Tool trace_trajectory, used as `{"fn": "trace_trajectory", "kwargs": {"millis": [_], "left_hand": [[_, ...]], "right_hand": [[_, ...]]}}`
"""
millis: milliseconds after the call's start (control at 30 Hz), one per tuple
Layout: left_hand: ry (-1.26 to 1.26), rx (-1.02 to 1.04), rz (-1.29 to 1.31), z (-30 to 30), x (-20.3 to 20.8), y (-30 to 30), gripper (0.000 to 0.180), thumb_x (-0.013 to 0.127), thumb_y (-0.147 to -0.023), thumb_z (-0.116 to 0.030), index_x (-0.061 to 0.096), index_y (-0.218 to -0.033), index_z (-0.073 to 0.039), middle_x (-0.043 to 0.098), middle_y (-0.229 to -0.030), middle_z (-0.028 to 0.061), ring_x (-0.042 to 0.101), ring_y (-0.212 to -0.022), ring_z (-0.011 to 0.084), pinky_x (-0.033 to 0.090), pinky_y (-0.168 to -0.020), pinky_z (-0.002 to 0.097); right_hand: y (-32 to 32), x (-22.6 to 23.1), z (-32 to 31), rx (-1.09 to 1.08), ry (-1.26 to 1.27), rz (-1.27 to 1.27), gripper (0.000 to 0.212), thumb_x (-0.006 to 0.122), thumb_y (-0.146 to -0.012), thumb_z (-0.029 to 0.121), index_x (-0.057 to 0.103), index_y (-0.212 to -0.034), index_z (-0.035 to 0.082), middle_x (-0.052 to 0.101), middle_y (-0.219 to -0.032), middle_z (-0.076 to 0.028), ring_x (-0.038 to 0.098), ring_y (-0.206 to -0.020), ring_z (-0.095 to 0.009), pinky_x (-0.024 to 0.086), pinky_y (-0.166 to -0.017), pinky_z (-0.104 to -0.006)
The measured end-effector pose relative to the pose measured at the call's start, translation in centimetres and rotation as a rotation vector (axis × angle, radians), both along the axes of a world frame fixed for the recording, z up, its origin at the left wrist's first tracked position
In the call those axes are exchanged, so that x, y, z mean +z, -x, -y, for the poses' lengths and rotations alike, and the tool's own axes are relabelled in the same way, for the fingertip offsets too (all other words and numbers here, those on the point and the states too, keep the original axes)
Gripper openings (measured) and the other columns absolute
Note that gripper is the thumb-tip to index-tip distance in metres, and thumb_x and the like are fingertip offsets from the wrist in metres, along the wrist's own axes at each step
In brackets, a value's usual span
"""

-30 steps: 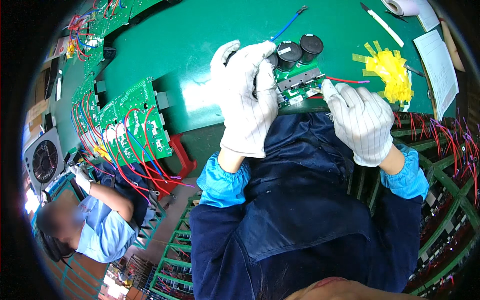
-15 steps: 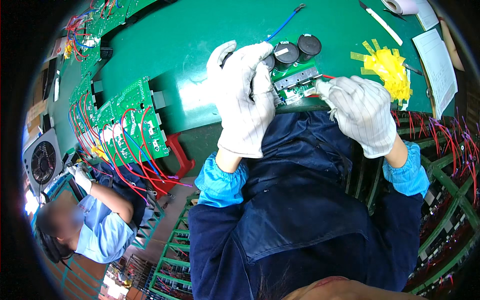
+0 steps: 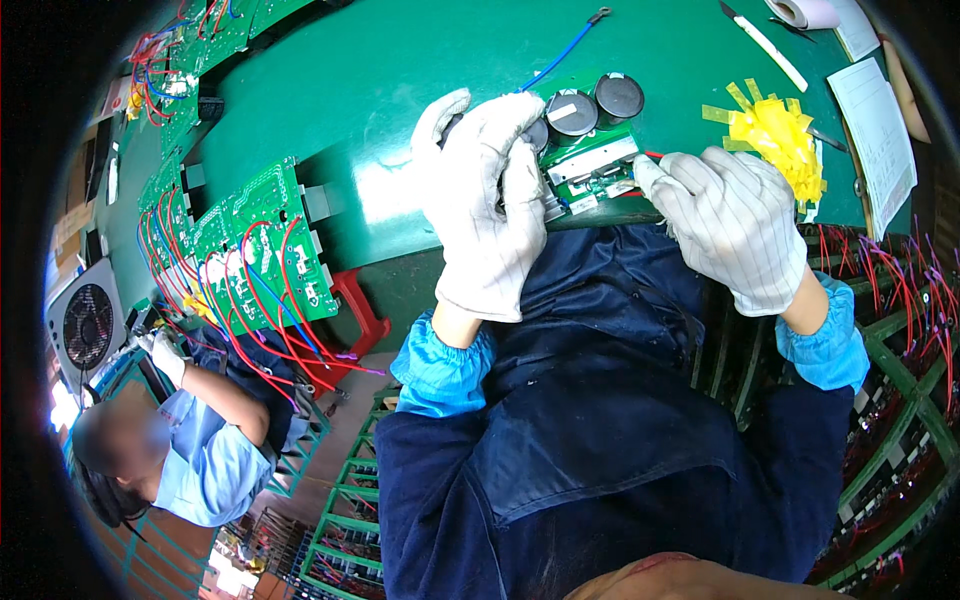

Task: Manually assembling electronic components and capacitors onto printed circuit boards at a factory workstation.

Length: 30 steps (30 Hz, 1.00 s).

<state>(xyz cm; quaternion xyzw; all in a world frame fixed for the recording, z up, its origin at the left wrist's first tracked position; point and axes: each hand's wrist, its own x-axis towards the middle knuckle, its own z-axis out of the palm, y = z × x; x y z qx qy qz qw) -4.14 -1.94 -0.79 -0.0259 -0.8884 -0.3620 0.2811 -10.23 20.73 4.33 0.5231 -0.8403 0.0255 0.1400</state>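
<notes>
A green circuit board (image 3: 583, 151) with black round capacitors (image 3: 573, 114) and a pale metal heat sink (image 3: 594, 160) is by the table's near edge. My left hand (image 3: 484, 195), in a white striped glove, wraps around the board's left part and hides it. At the board's right end is my gloved right hand (image 3: 722, 222), with curled fingers beside a red wire (image 3: 653, 155). What those fingers pinch, if anything, is hidden. A blue wire (image 3: 563, 55) with a ring terminal runs out from the board's far side.
Right of the board lies a pile of yellow tape pieces (image 3: 775, 140), near a white-handled knife (image 3: 770, 50) and a clipboard with paper (image 3: 872, 140). Wired circuit boards (image 3: 265, 250) line the left side. A co-worker (image 3: 215, 440) sits at lower left. Green racks (image 3: 900, 400) with wired parts stand at right.
The board has tilted slightly, so its heat sink looks brighter. My right hand has shifted a little to the right, and my left hand keeps its hold.
</notes>
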Motion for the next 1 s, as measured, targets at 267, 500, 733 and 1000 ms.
{"fn": "trace_trajectory", "kwargs": {"millis": [267,500,733,1000], "left_hand": [[0.009,-0.01,-0.01,0.2,-0.2,-0.1,0.024,0.058,-0.089,-0.012,0.07,-0.11,-0.012,0.071,-0.108,0.0095,0.057,-0.114,0.0345,0.042,-0.105,0.0455],[0.004,-0.002,-0.027,0.2,-0.4,0.0,0.025,0.058,-0.088,-0.012,0.07,-0.11,-0.012,0.071,-0.109,0.0088,0.056,-0.115,0.0346,0.042,-0.104,0.0453],[0.026,0.005,-0.03,0.2,-0.5,-0.1,0.025,0.058,-0.088,-0.012,0.07,-0.111,-0.012,0.07,-0.11,0.0083,0.056,-0.116,0.0351,0.042,-0.104,0.0452],[0.008,-0.026,-0.004,0.6,-0.2,0.0,0.024,0.058,-0.09,-0.014,0.07,-0.112,-0.012,0.07,-0.111,0.0083,0.056,-0.116,0.0351,0.042,-0.104,0.0449]], "right_hand": [[1.1,0.7,0.3,0.092,-0.056,-0.008,0.02,0.066,-0.078,0.017,0.066,-0.098,0.013,0.066,-0.097,-0.002,0.063,-0.092,-0.019,0.051,-0.083,-0.0349],[1.1,1.6,1.2,0.103,-0.171,-0.016,0.014,0.065,-0.079,0.018,0.064,-0.091,0.012,0.062,-0.09,-0.002,0.062,-0.089,-0.018,0.051,-0.08,-0.0342],[1.7,1.5,1.4,0.135,-0.136,-0.058,0.009,0.062,-0.079,0.019,0.062,-0.086,0.014,0.057,-0.08,-0.001,0.06,-0.08,-0.017,0.05,-0.071,-0.0333],[2.4,1.5,-0.8,-0.006,0.0,0.168,0.022,0.071,-0.071,0.012,0.067,-0.093,0.013,0.063,-0.084,-0.001,0.063,-0.077,-0.02,0.051,-0.069,-0.0336]]}}
